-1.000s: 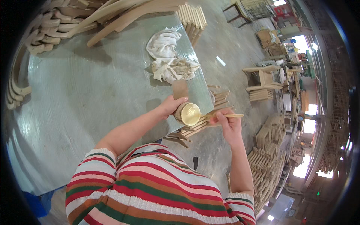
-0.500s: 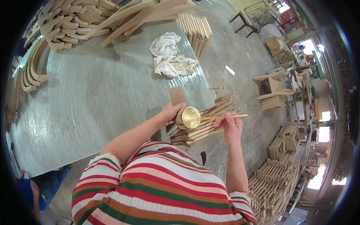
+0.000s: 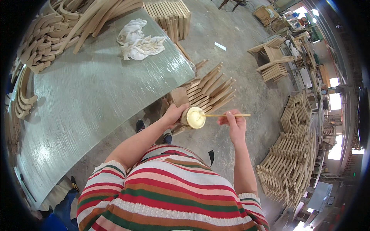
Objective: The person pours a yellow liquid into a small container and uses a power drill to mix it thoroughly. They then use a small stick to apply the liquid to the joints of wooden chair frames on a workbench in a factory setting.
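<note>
My left hand [image 3: 174,116] is closed around a round container [image 3: 195,118] of pale yellow liquid, held in front of my waist. A flat brown piece with rounded corners [image 3: 179,94] sticks up beside its thumb; whether wood or sandpaper I cannot tell. To the right, my right hand [image 3: 233,122] pinches a thin wooden stick [image 3: 243,115]. The stick lies almost level, its left end reaching into the container over the rim. Whether that end carries bristles is hidden by the liquid.
A plastic-covered table [image 3: 92,88] is at the left, with white rags [image 3: 140,42] and curved wooden parts [image 3: 42,42] on it. Wooden pieces [image 3: 210,88] stand just beyond the container. More stacked wooden frames [image 3: 287,165] are at the right. A person in blue [image 3: 63,211] is at lower left.
My view has turned and moved right, so the table and rags sit farther left. The container has come off the table's edge, over the floor and wooden pieces. The stick is still in it.
</note>
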The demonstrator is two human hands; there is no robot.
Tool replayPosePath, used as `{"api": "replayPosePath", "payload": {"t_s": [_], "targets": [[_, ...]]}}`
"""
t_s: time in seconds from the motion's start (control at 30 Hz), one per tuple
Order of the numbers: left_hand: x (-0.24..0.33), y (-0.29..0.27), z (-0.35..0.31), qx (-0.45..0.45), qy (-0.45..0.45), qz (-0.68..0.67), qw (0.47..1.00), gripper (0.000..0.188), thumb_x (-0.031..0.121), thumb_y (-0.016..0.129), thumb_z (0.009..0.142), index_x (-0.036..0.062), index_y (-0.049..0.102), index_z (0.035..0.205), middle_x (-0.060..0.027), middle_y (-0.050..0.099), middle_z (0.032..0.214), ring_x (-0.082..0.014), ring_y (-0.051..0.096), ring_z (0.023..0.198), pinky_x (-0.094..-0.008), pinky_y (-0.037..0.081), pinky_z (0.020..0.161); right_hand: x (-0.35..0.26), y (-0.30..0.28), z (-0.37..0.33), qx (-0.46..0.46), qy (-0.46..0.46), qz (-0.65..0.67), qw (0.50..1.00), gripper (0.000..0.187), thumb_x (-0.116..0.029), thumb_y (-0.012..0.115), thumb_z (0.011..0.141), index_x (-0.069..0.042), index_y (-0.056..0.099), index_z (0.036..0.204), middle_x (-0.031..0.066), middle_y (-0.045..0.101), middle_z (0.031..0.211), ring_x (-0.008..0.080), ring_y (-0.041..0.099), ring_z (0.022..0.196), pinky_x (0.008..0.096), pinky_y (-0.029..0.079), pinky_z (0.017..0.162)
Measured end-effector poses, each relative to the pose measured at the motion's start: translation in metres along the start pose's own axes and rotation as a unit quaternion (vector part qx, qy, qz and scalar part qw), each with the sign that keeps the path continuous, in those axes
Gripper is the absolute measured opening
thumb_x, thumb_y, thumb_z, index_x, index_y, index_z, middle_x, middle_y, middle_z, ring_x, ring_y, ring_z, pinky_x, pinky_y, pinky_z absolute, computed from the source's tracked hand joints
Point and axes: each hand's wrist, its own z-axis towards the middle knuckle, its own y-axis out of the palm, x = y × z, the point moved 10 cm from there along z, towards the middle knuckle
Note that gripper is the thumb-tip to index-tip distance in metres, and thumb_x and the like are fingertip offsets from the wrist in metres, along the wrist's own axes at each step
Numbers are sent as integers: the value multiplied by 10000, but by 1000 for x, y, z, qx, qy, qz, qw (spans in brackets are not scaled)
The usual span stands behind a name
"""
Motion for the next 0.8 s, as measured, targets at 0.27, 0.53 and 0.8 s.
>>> {"api": "replayPosePath", "payload": {"t_s": [0.27, 0.53, 0.8], "targets": [[-45, 32, 5, -5, -23, -7, 1000, 415, 331, 587, 816, -37, 558, 1005, -109, 614, 895, -181, 632, 727, -325, 539, 590, 20, -38, -29, 14, 40, 47, 998, 168, -163, 456, 914, -13, 511, 862, 114, 598, 733, 187, 595, 619, 307, 504, 589], [-67, 47, 5, -1, -55, 8, 998, 357, 310, 597, 824, -2, 555, 992, -69, 614, 858, -147, 616, 693, -289, 510, 552, 44, -73, -47, 80, 59, 162, 982, 160, -159, 454, 914, -18, 518, 876, 110, 603, 734, 184, 593, 621, 307, 500, 591], [-78, 47, 5, -6, -43, 16, 999, 452, 339, 615, 804, -41, 528, 1032, -111, 612, 885, -189, 633, 746, -348, 547, 566, 60, -66, -55, 25, 75, 142, 987, 162, -150, 460, 913, -13, 536, 872, 114, 616, 742, 185, 599, 631, 300, 500, 616]]}}
